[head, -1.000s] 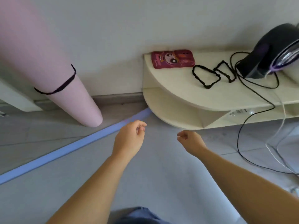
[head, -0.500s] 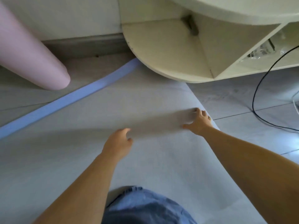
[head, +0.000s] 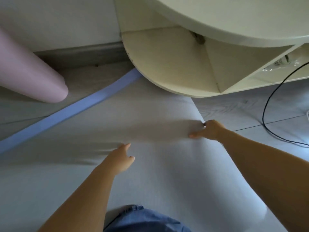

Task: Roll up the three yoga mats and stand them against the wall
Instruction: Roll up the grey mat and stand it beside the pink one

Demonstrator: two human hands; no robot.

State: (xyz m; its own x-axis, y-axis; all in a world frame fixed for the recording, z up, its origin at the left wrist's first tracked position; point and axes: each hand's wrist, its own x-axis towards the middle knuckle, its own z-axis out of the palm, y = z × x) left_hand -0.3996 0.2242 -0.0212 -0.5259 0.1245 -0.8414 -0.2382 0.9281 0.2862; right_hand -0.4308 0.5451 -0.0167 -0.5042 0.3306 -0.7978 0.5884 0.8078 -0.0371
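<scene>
Grey floor (head: 250, 111) by a cream shelf (head: 175, 64) carries the grey mat (head: 150, 106), spread over a blue mat (head: 83, 106). Your right hand (head: 210, 131) grips its right edge, thumb on top and fingers curled. Your left hand (head: 120, 159) reaches over the middle, fingers straight and slightly spread. The pink mat (head: 30, 76), rolled, leans at the wall (head: 66, 22).

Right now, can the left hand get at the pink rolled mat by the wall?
Probably, with a lean. Only the flat grey mat, the blue strip and bare floor lie between the left hand and the pink mat; nothing stands in the way. The arm looks stretched out.
</scene>
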